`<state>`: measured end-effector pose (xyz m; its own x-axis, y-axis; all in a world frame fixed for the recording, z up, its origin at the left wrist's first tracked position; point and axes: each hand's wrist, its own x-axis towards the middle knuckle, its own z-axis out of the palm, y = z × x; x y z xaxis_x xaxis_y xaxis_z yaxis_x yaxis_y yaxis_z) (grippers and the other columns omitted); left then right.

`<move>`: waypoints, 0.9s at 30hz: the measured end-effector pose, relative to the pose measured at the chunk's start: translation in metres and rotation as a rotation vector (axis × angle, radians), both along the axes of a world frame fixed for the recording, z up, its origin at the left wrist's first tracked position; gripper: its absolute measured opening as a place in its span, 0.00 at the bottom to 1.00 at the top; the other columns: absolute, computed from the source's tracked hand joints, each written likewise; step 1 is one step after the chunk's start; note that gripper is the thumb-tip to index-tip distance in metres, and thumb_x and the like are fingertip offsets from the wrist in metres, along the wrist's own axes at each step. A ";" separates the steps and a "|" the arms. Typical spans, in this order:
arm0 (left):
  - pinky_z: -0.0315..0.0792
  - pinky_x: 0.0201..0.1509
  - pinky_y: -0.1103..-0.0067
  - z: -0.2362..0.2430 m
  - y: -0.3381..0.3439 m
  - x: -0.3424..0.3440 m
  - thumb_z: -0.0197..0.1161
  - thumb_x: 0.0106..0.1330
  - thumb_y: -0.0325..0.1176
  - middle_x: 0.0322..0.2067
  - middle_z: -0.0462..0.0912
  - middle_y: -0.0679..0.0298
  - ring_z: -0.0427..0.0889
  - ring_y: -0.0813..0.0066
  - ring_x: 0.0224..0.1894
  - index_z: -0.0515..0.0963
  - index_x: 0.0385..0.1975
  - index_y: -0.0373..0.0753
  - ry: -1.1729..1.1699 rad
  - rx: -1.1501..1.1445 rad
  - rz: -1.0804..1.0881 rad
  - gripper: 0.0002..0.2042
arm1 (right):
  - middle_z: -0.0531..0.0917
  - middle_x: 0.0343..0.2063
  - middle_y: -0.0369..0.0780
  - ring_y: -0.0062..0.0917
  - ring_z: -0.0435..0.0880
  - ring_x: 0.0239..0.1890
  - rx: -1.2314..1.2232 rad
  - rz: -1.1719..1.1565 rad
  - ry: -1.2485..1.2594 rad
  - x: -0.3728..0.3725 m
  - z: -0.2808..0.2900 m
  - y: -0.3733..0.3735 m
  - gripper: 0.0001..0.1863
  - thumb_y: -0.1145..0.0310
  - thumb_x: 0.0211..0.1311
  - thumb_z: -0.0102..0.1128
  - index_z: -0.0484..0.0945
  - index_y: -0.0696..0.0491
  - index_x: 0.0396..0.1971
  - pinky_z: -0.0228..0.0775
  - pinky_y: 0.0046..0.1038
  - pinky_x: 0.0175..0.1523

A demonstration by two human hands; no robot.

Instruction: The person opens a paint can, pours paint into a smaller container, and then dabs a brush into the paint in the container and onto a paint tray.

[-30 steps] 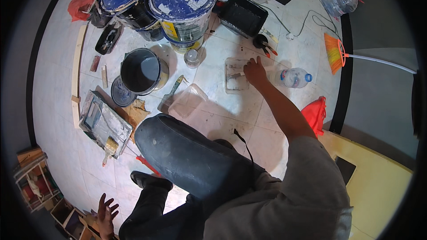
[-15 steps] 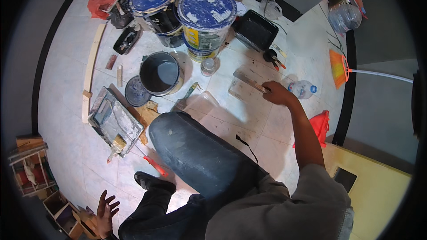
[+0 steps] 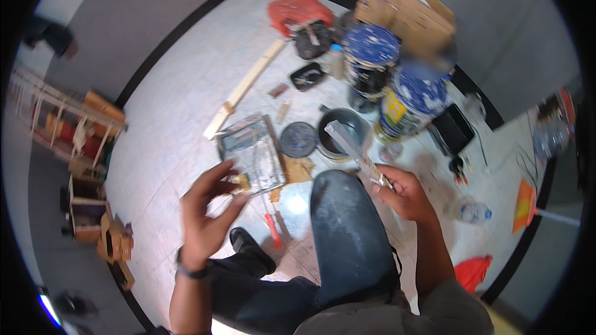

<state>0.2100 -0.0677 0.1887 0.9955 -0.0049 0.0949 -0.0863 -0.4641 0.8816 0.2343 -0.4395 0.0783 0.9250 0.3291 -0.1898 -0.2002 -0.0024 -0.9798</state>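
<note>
My right hand (image 3: 402, 191) grips a long, flat, paint-caked tool (image 3: 351, 147) just above my knee, its tip over a grey bucket (image 3: 341, 133). My left hand (image 3: 208, 214) is raised, open with curved fingers, in front of a metallic-grey, paint-smeared tray (image 3: 251, 149). A brush (image 3: 239, 181) on the tray is partly hidden by those fingers. A red-handled roller (image 3: 272, 231) leans from the tray onto the floor. A dark round lid (image 3: 298, 140) lies between tray and bucket.
Blue-lidded pails (image 3: 371, 46) and a cardboard box (image 3: 403, 9) stand by the wall. A black tray (image 3: 451, 129), water bottle (image 3: 475, 213), broom (image 3: 523, 208), red bag (image 3: 473, 273), wooden plank (image 3: 244, 87) and wooden racks (image 3: 62, 124) surround me.
My right hand has lifted the flat tool from the clear container and carried it left over the bucket. My left hand has risen toward the paint tray. The view has swung left.
</note>
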 end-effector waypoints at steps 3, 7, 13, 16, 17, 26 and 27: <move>0.79 0.50 0.75 0.012 -0.030 0.025 0.75 0.59 0.24 0.49 0.85 0.55 0.86 0.71 0.44 0.80 0.57 0.34 -0.265 0.110 0.023 0.24 | 0.81 0.32 0.33 0.12 0.76 0.29 0.100 0.212 -0.007 0.010 0.006 0.042 0.24 0.77 0.69 0.61 0.74 0.62 0.64 0.70 0.18 0.33; 0.78 0.48 0.77 0.014 -0.026 0.015 0.75 0.60 0.24 0.44 0.88 0.55 0.86 0.70 0.44 0.86 0.48 0.34 -0.365 0.065 0.121 0.15 | 0.80 0.31 0.32 0.11 0.75 0.27 0.126 0.380 -0.022 0.004 0.018 0.087 0.24 0.77 0.69 0.61 0.74 0.63 0.64 0.69 0.17 0.33; 0.78 0.51 0.77 -0.001 -0.007 -0.001 0.74 0.62 0.24 0.42 0.90 0.53 0.88 0.69 0.46 0.88 0.45 0.34 -0.367 -0.026 0.292 0.12 | 0.84 0.34 0.36 0.15 0.80 0.33 0.047 0.383 -0.049 -0.003 0.019 0.124 0.21 0.78 0.67 0.64 0.76 0.64 0.59 0.73 0.20 0.38; 0.79 0.51 0.79 -0.008 0.004 -0.003 0.72 0.64 0.25 0.42 0.90 0.53 0.89 0.70 0.45 0.88 0.45 0.33 -0.313 -0.121 0.357 0.11 | 0.87 0.38 0.41 0.21 0.84 0.38 -0.029 0.299 -0.160 -0.009 0.021 0.140 0.20 0.78 0.65 0.65 0.78 0.64 0.57 0.76 0.26 0.45; 0.79 0.50 0.80 -0.012 0.008 -0.003 0.71 0.66 0.25 0.41 0.90 0.54 0.89 0.72 0.44 0.87 0.46 0.32 -0.263 -0.180 0.377 0.10 | 0.87 0.39 0.43 0.24 0.84 0.39 -0.086 0.263 -0.275 -0.010 0.018 0.144 0.20 0.78 0.64 0.65 0.78 0.64 0.56 0.76 0.29 0.47; 0.81 0.40 0.81 -0.129 0.024 -0.032 0.68 0.70 0.28 0.33 0.90 0.63 0.85 0.81 0.31 0.85 0.36 0.28 0.154 -0.459 0.501 0.07 | 0.80 0.28 0.36 0.15 0.75 0.23 -0.059 0.309 0.432 -0.078 -0.013 0.159 0.13 0.75 0.72 0.57 0.77 0.60 0.53 0.69 0.19 0.29; 0.80 0.37 0.81 -0.136 0.024 -0.034 0.69 0.70 0.28 0.31 0.89 0.64 0.85 0.83 0.31 0.85 0.36 0.28 0.202 -0.303 0.475 0.07 | 0.79 0.29 0.36 0.16 0.75 0.24 0.007 0.343 0.482 -0.082 -0.017 0.157 0.12 0.75 0.72 0.57 0.77 0.60 0.51 0.70 0.21 0.30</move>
<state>0.1756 -0.0440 0.0530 0.8803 0.4433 -0.1689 0.2525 -0.1364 0.9579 0.1523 -0.2823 0.0616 0.5759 0.5969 -0.5586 -0.6115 -0.1390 -0.7789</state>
